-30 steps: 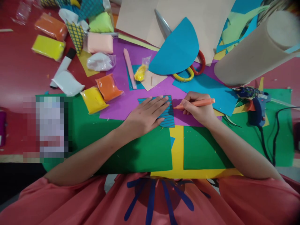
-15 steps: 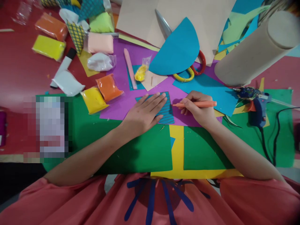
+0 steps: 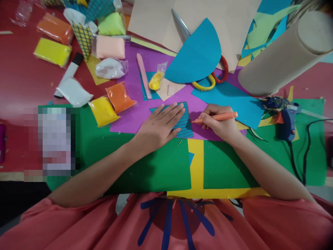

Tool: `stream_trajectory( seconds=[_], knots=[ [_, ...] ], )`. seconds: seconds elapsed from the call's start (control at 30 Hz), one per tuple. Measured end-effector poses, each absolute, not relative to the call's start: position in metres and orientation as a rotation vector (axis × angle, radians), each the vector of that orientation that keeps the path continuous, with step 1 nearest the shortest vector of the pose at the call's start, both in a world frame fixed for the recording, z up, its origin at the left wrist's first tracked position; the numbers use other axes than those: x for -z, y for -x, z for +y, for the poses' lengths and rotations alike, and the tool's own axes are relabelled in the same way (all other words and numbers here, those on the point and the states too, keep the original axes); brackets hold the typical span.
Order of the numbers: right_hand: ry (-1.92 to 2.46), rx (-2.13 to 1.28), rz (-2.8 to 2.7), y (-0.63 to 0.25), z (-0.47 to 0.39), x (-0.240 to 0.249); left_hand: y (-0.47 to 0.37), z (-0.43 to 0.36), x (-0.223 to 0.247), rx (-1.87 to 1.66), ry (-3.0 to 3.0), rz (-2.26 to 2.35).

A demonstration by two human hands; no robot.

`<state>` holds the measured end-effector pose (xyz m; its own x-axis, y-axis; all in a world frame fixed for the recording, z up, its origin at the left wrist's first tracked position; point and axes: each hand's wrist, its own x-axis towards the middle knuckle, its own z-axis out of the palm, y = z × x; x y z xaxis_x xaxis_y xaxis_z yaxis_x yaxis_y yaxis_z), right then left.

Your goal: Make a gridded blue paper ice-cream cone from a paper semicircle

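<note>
My left hand (image 3: 158,126) lies flat with its fingers stretched over a small blue paper (image 3: 185,121) marked with dark slanted lines, covering its left part. In my right hand (image 3: 220,121) is an orange pen (image 3: 224,116), pinched between thumb and fingers, its tip at the right edge of the lined paper. Both hands rest over a purple sheet (image 3: 122,121). Beyond them, a blue rounded paper piece (image 3: 196,55) lies across scissors (image 3: 204,84) with a red and a yellow handle loop.
Clay packets (image 3: 121,97) and a black-and-white marker (image 3: 69,73) lie at the left. A pink stick (image 3: 144,76) lies beyond my left hand. At the right are a beige cylinder (image 3: 275,59) and a blue glue gun (image 3: 286,121) with its cord. Green sheets (image 3: 161,170) cover the near side.
My right hand has shifted slightly, and the pen's back end has moved a little to the left. My left hand stays on the lined paper.
</note>
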<state>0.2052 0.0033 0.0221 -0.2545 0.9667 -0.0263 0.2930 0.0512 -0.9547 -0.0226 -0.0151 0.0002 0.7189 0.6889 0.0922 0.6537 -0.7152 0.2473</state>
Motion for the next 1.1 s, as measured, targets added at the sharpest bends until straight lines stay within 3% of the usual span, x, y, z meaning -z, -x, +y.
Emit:
stream_trajectory(
  seconds=[0.4,0.8,1.1],
  knots=[
    [1.279,-1.3,-1.543,-0.2087,0.0031,-0.0215,0.0233,-0.016,0.0003,-0.289,-2.709,1.141],
    [1.261,-1.197,-1.812,-0.2071,0.0016,-0.0231,0.0235,-0.0163,0.0006,-0.254,-2.704,1.161],
    [1.148,-1.319,-1.883,-0.2082,0.0009,-0.0274,0.0235,-0.0164,0.001,-0.246,-2.697,1.163]
  ],
)
